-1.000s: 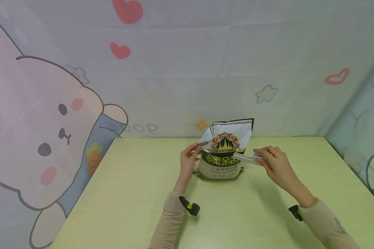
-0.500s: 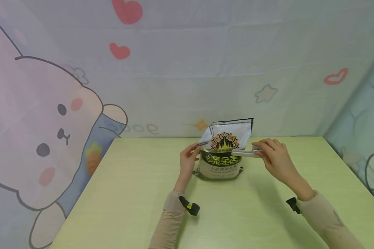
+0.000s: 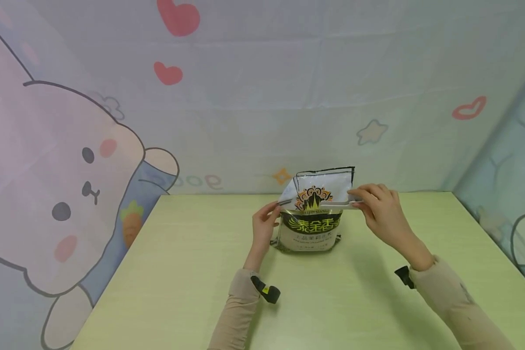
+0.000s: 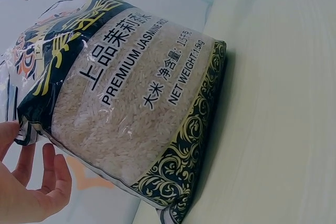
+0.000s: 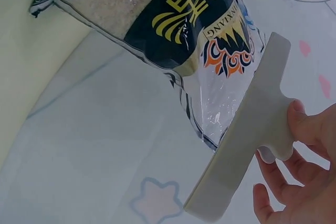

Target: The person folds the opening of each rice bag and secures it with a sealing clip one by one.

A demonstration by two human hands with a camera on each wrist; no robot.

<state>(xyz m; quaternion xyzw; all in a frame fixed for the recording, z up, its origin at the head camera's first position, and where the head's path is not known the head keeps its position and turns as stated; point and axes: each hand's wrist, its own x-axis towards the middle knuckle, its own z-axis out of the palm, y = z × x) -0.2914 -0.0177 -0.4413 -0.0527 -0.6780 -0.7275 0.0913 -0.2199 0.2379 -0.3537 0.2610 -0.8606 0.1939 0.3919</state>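
Note:
A plastic bag of jasmine rice [image 3: 311, 231] stands upright on the table, its top narrower on the left where the side slants in. At its left edge, my left hand [image 3: 264, 221] pinches the bag's side between thumb and finger; the left wrist view shows the grains [image 4: 121, 129] through the clear front. My right hand [image 3: 387, 216] holds a pale grey bag-sealing clip [image 5: 247, 124] by its handle, thumb on one side and fingers on the other. In the head view the long clip lies level across the bag's upper front; whether it touches the bag, I cannot tell.
The light green table [image 3: 179, 282] extends to both sides and toward the front. Behind it hangs a printed cloth backdrop [image 3: 262, 97] with a cartoon rabbit, hearts and stars, close behind the bag. A black wrist strap [image 3: 267, 290] sits on the left sleeve.
My right hand has risen and moved slightly left with the clip, which turned from slanting to level and now crosses the bag's upper part. The left hand and bag have hardly moved.

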